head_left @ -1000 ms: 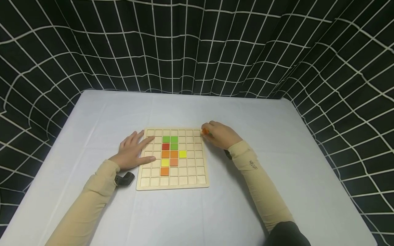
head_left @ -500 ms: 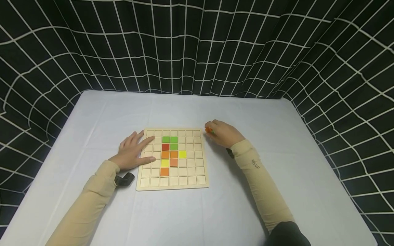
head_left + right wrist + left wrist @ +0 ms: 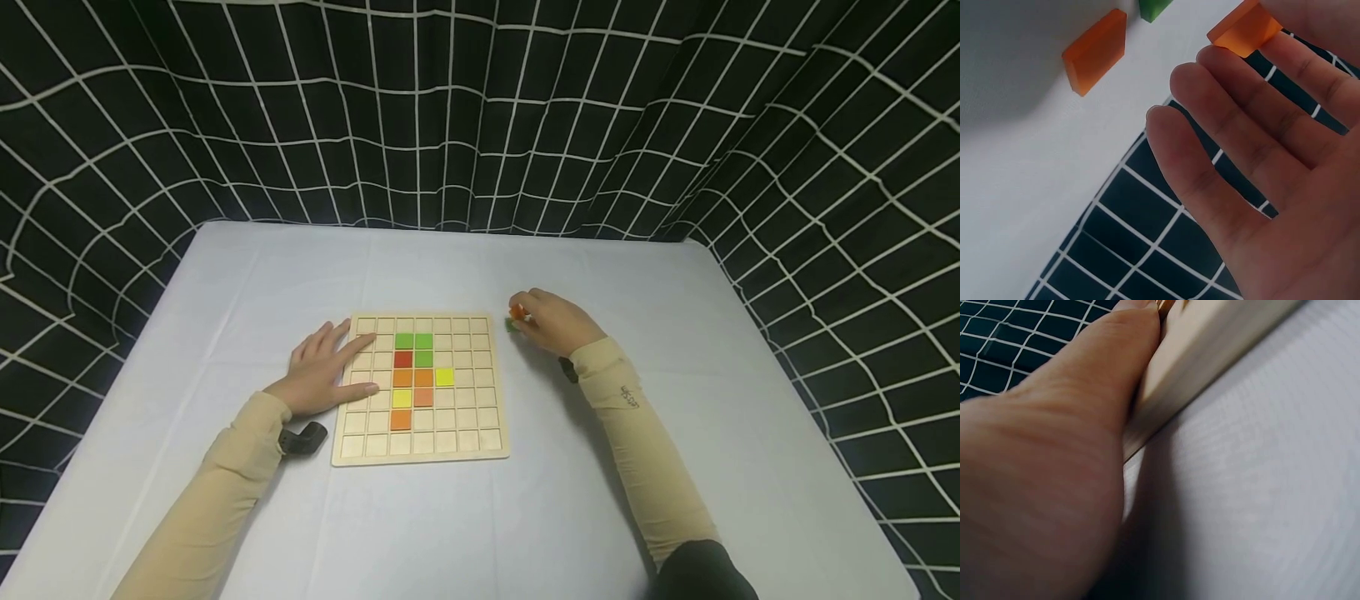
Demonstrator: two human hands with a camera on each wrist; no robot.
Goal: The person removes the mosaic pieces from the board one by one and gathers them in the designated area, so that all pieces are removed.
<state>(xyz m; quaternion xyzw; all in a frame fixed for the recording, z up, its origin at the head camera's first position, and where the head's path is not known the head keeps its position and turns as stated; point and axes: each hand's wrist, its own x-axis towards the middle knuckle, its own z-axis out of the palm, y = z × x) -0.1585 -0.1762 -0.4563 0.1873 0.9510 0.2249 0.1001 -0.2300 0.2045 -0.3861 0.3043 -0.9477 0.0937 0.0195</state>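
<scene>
My left hand [image 3: 317, 377] lies spread over the left edge of a wooden grid board [image 3: 467, 418], its thumb and forefinger reaching onto the squares. In the left wrist view, that hand [image 3: 1054, 456] is beside the board's edge [image 3: 1175, 381]. Off the board's upper right corner, my right hand [image 3: 558, 323] pinches an orange square tile [image 3: 1246, 30] between thumb and fingertips. Below those fingers on the white cloth are another orange tile [image 3: 1094, 53] and a green tile [image 3: 1155, 7], the latter partly out of the right wrist view.
Green tiles [image 3: 414, 341], a red tile [image 3: 403, 359], orange tiles [image 3: 401, 419] and yellow tiles [image 3: 445, 377] sit in the board's middle columns. White cloth [image 3: 637, 292] covers the table. A dark curtain with white grid lines [image 3: 420, 108] stands around its far side and flanks.
My right hand has moved slightly right and away from the board's corner, with orange still at its fingertips. A green tile now shows on the cloth below it. My left hand stays put.
</scene>
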